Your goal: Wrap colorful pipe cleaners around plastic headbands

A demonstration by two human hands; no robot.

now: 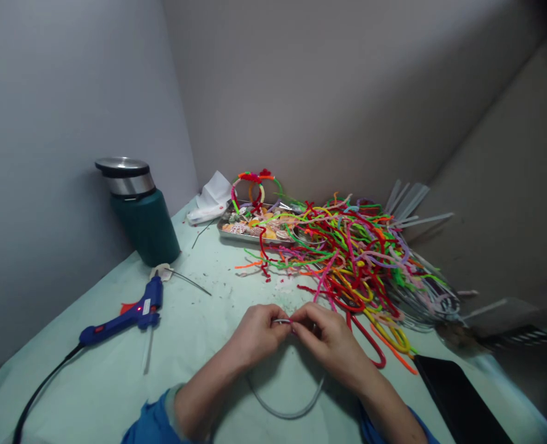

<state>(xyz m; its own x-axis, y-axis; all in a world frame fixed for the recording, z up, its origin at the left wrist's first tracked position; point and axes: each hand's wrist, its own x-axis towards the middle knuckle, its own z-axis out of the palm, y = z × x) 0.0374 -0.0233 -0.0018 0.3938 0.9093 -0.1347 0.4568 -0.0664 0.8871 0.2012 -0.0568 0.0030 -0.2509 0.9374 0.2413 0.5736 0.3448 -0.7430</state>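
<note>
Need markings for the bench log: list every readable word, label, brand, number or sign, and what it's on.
No text can be read.
White label on the blue glue gun: too small to read.
Red switch on its handle: any marking too small to tell.
Dark green bottle: no lettering visible.

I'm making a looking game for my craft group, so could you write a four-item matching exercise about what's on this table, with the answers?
Things:
1. Thin grey wire loop
2. Blue plastic glue gun
3. Tall dark-teal bottle with a silver lid
4. Shallow silver metal tray

Places and states:
A. Upright, just beyond the gun
B. Holding many small pale and orange pieces
C. Held in the left hand and right hand
D. Lying with a black cord

Pairs: 1-C, 2-D, 3-A, 4-B
</note>
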